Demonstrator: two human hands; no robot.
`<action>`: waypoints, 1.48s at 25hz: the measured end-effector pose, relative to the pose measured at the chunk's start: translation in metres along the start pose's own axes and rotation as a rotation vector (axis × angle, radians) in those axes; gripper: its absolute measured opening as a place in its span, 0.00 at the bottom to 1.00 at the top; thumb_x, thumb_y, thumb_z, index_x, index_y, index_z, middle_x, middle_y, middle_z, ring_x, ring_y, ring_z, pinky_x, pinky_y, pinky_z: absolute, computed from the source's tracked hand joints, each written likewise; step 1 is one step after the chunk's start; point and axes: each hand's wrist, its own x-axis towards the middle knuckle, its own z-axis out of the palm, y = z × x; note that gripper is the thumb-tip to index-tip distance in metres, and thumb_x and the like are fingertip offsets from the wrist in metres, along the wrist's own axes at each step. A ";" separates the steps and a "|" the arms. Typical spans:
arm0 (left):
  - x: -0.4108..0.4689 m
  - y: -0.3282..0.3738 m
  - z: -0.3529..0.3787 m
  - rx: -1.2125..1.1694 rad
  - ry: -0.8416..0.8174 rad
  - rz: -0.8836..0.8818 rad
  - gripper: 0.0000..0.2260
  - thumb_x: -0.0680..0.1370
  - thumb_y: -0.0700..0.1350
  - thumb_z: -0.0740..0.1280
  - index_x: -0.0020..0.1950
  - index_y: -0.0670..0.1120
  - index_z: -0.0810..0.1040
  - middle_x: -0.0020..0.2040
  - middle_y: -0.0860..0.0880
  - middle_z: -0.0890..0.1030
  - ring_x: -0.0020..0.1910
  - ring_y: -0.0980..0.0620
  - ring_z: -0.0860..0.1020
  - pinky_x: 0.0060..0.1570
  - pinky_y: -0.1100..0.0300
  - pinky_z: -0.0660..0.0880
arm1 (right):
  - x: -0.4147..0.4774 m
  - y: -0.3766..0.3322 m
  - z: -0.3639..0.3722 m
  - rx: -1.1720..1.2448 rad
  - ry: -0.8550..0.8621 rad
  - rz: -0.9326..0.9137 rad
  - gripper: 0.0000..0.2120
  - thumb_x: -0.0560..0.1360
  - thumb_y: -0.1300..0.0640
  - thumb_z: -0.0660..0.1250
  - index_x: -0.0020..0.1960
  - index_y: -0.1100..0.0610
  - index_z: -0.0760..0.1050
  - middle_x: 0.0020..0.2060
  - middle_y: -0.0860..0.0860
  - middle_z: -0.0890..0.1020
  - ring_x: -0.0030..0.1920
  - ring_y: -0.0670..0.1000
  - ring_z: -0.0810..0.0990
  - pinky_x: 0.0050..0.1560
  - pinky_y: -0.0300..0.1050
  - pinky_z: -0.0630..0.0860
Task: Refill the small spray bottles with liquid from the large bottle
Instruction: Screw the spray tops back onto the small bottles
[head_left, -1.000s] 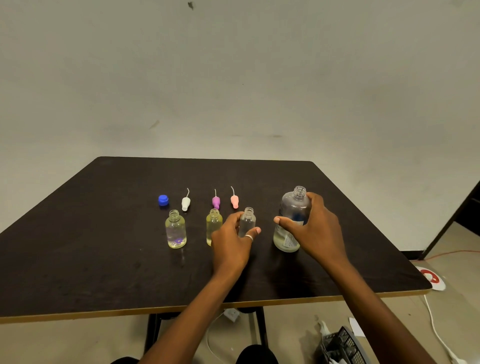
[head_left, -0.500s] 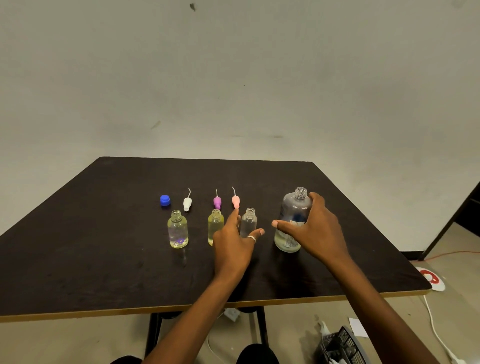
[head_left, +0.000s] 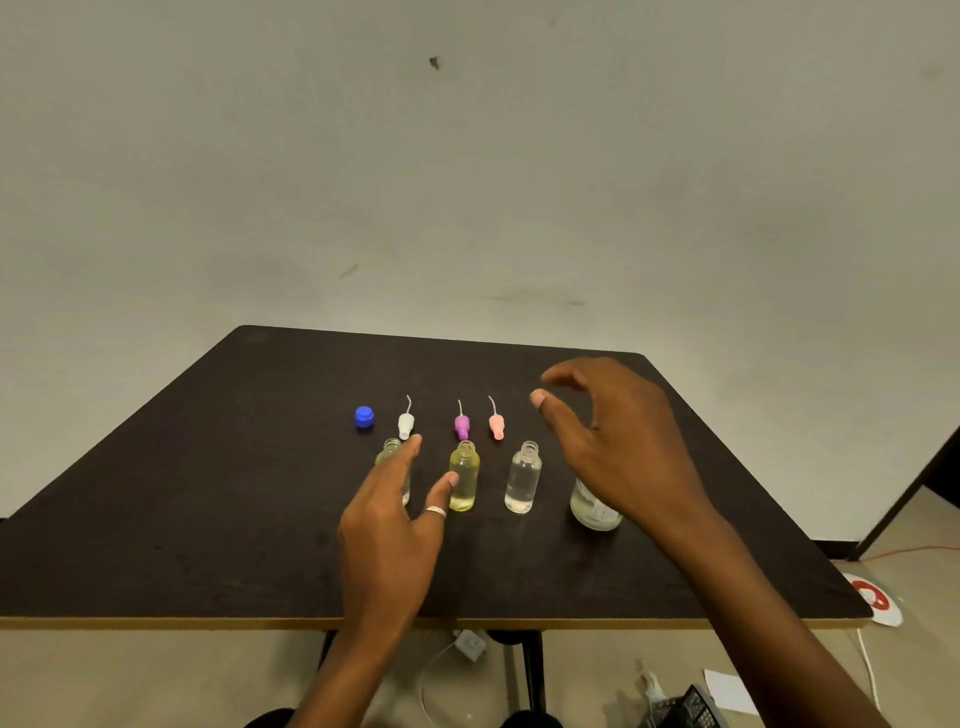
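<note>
Right of the row and partly hidden behind the right hand (head_left: 618, 441) stood the large clear plastic bottle (head_left: 595, 512), upright on the dark tabletop (head_left: 208, 493), with only its lower body showing. That hand arched over it with fingers and thumb spread wide and nothing visibly in them; whether the palm touched the bottle could not be told. To its left stood three small, open-necked glass bottles: a clear one (head_left: 523, 478) whose level was hard to read, a yellowish one (head_left: 464, 475) that looked nearly full, and a third (head_left: 392, 452) mostly covered by the left hand (head_left: 395, 525), which reached toward it with straight fingers, gripping nothing. Just behind them lay the white (head_left: 405, 423), purple (head_left: 461, 426) and pink (head_left: 496, 426) spray tops and a round blue cap (head_left: 364, 417). Uncapping seemed done; by my reading, topping up at least the clear bottle and refitting every top remained. The row sat well back from the near edge, with broad open tabletop to the left and in front, less to the right of the large bottle, and little gap between bottles and tops.
</note>
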 end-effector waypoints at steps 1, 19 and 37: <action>0.005 -0.006 -0.006 0.014 0.002 -0.036 0.30 0.70 0.48 0.77 0.70 0.45 0.74 0.65 0.47 0.79 0.64 0.51 0.77 0.60 0.61 0.74 | 0.009 -0.009 0.009 0.011 -0.064 -0.046 0.12 0.77 0.46 0.66 0.58 0.49 0.78 0.53 0.44 0.81 0.54 0.44 0.78 0.55 0.46 0.77; 0.039 -0.087 -0.002 -0.100 -0.310 -0.321 0.43 0.64 0.58 0.80 0.76 0.52 0.65 0.71 0.56 0.73 0.69 0.59 0.71 0.65 0.66 0.69 | 0.153 -0.016 0.212 -0.305 -0.850 -0.183 0.26 0.73 0.52 0.72 0.70 0.54 0.73 0.64 0.53 0.78 0.63 0.55 0.76 0.62 0.46 0.72; 0.041 -0.085 -0.008 -0.148 -0.305 -0.271 0.22 0.71 0.47 0.77 0.62 0.57 0.76 0.53 0.62 0.81 0.55 0.69 0.78 0.50 0.76 0.72 | 0.138 -0.004 0.237 -0.311 -1.020 -0.253 0.24 0.71 0.52 0.74 0.66 0.52 0.76 0.63 0.52 0.78 0.61 0.55 0.76 0.62 0.50 0.74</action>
